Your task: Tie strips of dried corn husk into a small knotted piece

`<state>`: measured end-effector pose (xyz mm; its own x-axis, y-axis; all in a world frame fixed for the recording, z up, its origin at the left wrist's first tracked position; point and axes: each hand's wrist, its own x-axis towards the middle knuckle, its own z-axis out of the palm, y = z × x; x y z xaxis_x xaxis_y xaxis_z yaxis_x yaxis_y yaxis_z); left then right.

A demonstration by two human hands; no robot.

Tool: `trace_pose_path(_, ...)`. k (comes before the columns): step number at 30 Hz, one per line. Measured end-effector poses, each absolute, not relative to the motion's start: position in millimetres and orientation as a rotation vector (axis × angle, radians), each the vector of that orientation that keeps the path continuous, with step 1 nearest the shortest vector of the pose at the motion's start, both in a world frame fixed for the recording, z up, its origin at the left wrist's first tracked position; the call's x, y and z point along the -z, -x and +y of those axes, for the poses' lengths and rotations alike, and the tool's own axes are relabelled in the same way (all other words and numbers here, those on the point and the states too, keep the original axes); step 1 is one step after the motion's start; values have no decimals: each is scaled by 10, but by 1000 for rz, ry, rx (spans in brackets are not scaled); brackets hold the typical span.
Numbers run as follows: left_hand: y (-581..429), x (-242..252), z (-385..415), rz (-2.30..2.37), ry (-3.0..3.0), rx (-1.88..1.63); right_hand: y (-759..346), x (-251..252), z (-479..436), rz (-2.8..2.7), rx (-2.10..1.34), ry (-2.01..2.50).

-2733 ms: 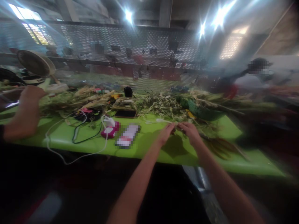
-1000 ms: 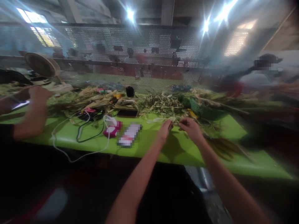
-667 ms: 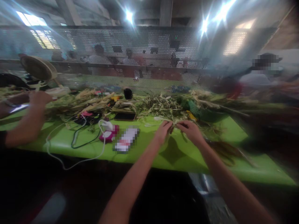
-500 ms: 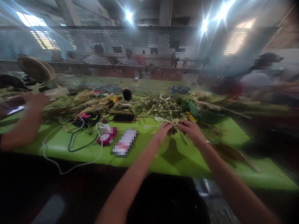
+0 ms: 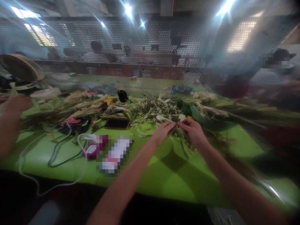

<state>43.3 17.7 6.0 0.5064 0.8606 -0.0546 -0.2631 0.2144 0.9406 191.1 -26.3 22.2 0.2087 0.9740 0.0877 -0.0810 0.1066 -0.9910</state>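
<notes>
Over the green tabletop (image 5: 150, 175), my left hand (image 5: 162, 132) is closed, its thumb and fingers pinching a pale plant strip (image 5: 162, 118) with a broad whitish end. Close beside it, my right hand (image 5: 193, 132) pinches the same pale strips, and another whitish end (image 5: 181, 117) sticks up above its fingers. Whether this is one piece or two, I cannot tell. Between the hands the fingertips nearly meet, and thin green strands hang below them. A heap of dried plant cuttings (image 5: 159, 106) lies just beyond.
To the left lie a phone with a lit screen (image 5: 117, 154), a purple-and-white plug block (image 5: 96, 150) with cables, and a dark phone (image 5: 117, 124). Farther left are a fan (image 5: 22, 67) and another person's arm (image 5: 9, 125). A perforated metal screen (image 5: 145, 78) stands behind.
The view has shifted, so the table items sit lower and farther left. Both hands stay together on the plant strips, and a second whitish end now shows above my right hand.
</notes>
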Motion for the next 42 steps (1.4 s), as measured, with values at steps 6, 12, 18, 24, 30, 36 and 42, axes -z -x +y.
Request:
trace_pose_path(6, -446, 88, 268, 706, -1021, -820, -1923, -100, -161, -1184, -982, 1151)
trace_pose_path(12, -443, 121, 279, 696, -1105, -834, -1921, -11, -147, -1192, -928, 1194)
trace_pose_path(18, -391, 177, 299, 672, -1210, -835, -1911, 32, -136, -1137, -898, 1244)
trace_pose_path(24, -365, 221, 294, 827, -990, -857, -1962, 3, -203, -1192, -689, 1388)
trace_pose_path(30, -383, 231, 295, 845, -875, -1009, -1874, 14, -360, -1458, -538, 1449)
trace_pose_path(36, -417, 268, 256, 880, -873, -1096, -1739, 138, -403, -1692, -508, 1569)
trace_pose_path(42, -437, 208, 213, 846, -875, -1078, -1763, 190, -395, -1617, -550, 1561)
